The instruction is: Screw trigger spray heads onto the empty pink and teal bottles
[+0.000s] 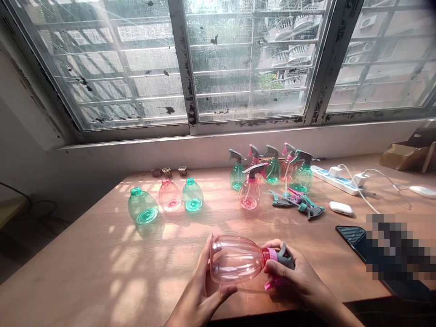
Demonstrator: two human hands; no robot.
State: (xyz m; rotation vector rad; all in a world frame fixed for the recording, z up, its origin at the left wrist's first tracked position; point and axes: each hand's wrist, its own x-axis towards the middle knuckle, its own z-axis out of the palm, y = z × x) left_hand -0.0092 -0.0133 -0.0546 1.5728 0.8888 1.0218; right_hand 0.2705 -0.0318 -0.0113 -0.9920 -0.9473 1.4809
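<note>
A clear pink spray bottle (236,261) lies on its side in the air above the table's front edge. Around its base wraps my left hand (204,284), thumb below and fingers behind. My right hand (294,270) grips the grey and pink spray head (272,255) at the bottle's neck, with thumb and fingers on the pink collar. The pink trigger (275,284) points down toward me. Beyond my hands stand two green bottles (143,206) and a pink bottle (170,195), all without heads. Loose spray heads (299,202) lie in a pile at the right.
Several bottles with heads fitted, such as a pink one (250,193), stand near the wall. A power strip (337,179), a white case (341,208) and a dark phone (352,238) occupy the right. Small boxes (166,172) sit at the back edge, under the window.
</note>
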